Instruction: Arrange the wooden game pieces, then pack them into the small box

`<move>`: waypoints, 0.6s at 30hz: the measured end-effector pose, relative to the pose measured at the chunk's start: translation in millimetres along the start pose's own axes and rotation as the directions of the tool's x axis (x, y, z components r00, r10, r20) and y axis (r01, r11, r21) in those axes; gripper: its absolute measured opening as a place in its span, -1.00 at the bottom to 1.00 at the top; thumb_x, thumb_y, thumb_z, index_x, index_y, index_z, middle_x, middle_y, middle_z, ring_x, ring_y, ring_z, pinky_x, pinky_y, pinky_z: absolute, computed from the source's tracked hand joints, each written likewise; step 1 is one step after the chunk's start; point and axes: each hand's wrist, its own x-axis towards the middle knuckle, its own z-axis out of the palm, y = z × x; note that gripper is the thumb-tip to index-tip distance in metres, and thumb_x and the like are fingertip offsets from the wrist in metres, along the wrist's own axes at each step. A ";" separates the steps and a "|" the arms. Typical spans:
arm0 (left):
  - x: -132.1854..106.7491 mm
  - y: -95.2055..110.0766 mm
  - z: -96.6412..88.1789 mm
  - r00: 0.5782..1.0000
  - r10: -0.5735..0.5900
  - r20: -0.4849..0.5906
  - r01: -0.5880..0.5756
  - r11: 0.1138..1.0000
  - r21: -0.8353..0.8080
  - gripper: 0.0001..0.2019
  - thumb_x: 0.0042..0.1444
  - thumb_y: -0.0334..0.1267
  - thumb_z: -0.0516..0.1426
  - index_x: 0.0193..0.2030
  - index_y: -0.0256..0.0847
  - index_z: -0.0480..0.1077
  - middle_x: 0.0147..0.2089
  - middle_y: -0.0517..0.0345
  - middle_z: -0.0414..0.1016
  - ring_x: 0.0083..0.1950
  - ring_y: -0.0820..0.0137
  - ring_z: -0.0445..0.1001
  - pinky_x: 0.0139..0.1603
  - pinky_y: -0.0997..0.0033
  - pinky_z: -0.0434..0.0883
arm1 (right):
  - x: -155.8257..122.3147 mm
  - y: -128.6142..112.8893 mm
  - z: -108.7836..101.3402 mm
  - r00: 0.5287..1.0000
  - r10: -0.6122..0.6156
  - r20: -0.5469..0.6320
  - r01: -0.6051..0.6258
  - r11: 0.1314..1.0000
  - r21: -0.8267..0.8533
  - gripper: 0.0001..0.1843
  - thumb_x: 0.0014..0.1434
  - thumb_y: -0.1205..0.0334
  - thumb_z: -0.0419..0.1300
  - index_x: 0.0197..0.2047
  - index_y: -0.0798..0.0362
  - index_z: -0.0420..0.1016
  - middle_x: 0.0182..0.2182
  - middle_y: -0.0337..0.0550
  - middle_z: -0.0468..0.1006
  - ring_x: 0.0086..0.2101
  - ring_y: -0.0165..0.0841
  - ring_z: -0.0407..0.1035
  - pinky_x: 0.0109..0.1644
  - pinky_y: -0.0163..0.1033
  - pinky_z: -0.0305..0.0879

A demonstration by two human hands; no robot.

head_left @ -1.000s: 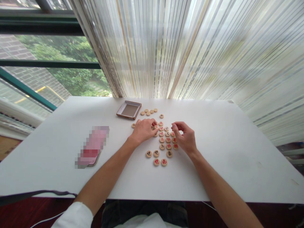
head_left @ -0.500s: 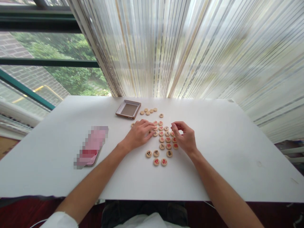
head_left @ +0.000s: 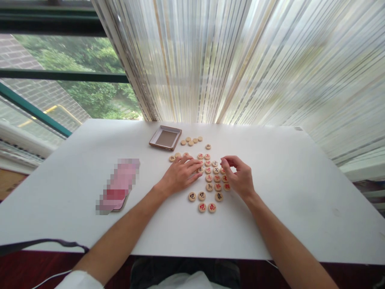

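Round wooden Chinese chess pieces with red or black characters lie grouped on the table, among them a red horse piece [head_left: 209, 178] and a black elephant piece [head_left: 219, 196]. Over the left side of the group, my left hand [head_left: 182, 173] rests palm down with its fingers stretched out. Its fingertips touch or nearly touch a black-marked piece [head_left: 201, 170], and parts of some pieces are hidden beneath. At the group's right edge my right hand [head_left: 239, 174] is curled, thumb and index tip together. Whether a piece sits in that pinch cannot be made out.
A shallow open box lid [head_left: 165, 137] stands at the back of the white table [head_left: 288, 192]. Several blank-side-up pieces [head_left: 190, 143] lie beside it. On the left is a blurred pink phone-like object [head_left: 120, 184]. Strip curtains [head_left: 192, 60] hang behind.
My left hand has shifted slightly right and nearer, uncovering a blank piece and a red-marked one behind it. My right hand keeps its pinched shape. The camera view has shifted slightly.
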 end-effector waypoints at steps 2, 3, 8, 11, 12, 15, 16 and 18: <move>-0.3 0.2 0.0 1.000 0.005 0.005 -0.005 1.000 -0.006 -0.65 0.38 -0.11 0.03 0.21 -0.11 0.40 0.20 0.06 0.50 0.23 0.16 0.34 0.26 0.09 0.19 | -0.2 -0.2 0.5 1.000 -0.001 0.005 0.001 1.000 0.000 -0.75 0.30 0.04 0.18 -0.19 0.03 0.55 -0.34 -0.13 0.65 -0.34 -0.30 0.53 -0.44 -0.31 0.40; -0.4 0.3 -0.2 1.000 0.007 0.006 -0.007 1.000 -0.010 -0.65 0.38 -0.11 0.03 0.22 -0.11 0.40 0.20 0.06 0.50 0.23 0.16 0.34 0.26 0.09 0.19 | -0.3 -0.3 0.6 1.000 -0.001 0.006 0.001 1.000 -0.001 -0.75 0.30 0.04 0.18 -0.19 0.03 0.55 -0.34 -0.13 0.65 -0.34 -0.30 0.54 -0.45 -0.31 0.40; -0.4 0.3 -1.8 1.000 -0.006 -0.026 0.006 1.000 -0.027 -0.67 0.37 -0.13 0.04 0.19 -0.11 0.42 0.20 0.06 0.49 0.22 0.16 0.34 0.24 0.08 0.21 | -0.2 -0.2 -0.6 1.000 -0.005 0.008 0.005 1.000 -0.028 -0.77 0.31 0.05 0.17 -0.18 0.01 0.54 -0.34 -0.14 0.64 -0.34 -0.29 0.53 -0.45 -0.29 0.40; -1.2 -1.4 -2.7 0.998 -0.011 -0.065 0.009 0.999 -0.041 -0.72 0.37 -0.18 0.06 0.12 -0.10 0.47 0.17 0.07 0.52 0.20 0.19 0.36 0.22 0.09 0.22 | 0.9 1.1 -1.2 0.994 -0.081 0.076 0.088 0.992 -0.094 -0.79 0.32 0.10 0.15 -0.10 -0.03 0.56 -0.23 -0.11 0.64 -0.27 -0.25 0.51 -0.39 -0.23 0.46; -1.6 -2.1 -2.7 0.998 -0.003 -0.069 0.000 0.999 -0.045 -0.74 0.36 -0.19 0.06 0.09 -0.08 0.48 0.15 0.08 0.54 0.19 0.20 0.36 0.22 0.09 0.22 | 1.3 2.0 -1.0 0.984 -0.136 0.114 0.149 0.982 -0.116 -0.80 0.32 0.14 0.14 -0.07 -0.05 0.56 -0.18 -0.10 0.63 -0.21 -0.23 0.50 -0.29 -0.18 0.50; -2.5 -4.1 -1.1 0.998 0.027 -0.062 -0.030 0.998 -0.049 -0.78 0.36 -0.21 0.07 0.02 -0.03 0.52 0.14 0.13 0.56 0.18 0.24 0.38 0.21 0.11 0.23 | 2.1 5.8 0.9 0.926 -0.299 0.231 0.336 0.932 -0.138 -0.73 0.32 0.30 0.10 -0.02 -0.10 0.57 -0.07 -0.11 0.61 -0.01 -0.19 0.43 0.09 0.00 0.43; -2.7 -4.6 -0.1 0.998 0.035 -0.054 -0.037 0.998 -0.047 -0.78 0.37 -0.21 0.07 0.01 -0.02 0.53 0.14 0.14 0.56 0.18 0.24 0.39 0.21 0.12 0.23 | 2.1 7.1 1.5 0.907 -0.330 0.261 0.373 0.917 -0.138 -0.70 0.32 0.34 0.09 -0.01 -0.11 0.57 -0.04 -0.13 0.60 0.03 -0.18 0.40 0.15 0.04 0.38; -2.7 -5.1 2.2 0.998 0.041 -0.051 -0.044 0.998 -0.043 -0.77 0.38 -0.20 0.06 0.01 -0.01 0.53 0.13 0.16 0.57 0.18 0.25 0.39 0.20 0.13 0.24 | 1.8 9.2 2.0 0.884 -0.350 0.310 0.408 0.901 -0.147 -0.65 0.30 0.40 0.08 0.00 -0.13 0.58 0.00 -0.16 0.60 0.08 -0.19 0.37 0.19 0.05 0.33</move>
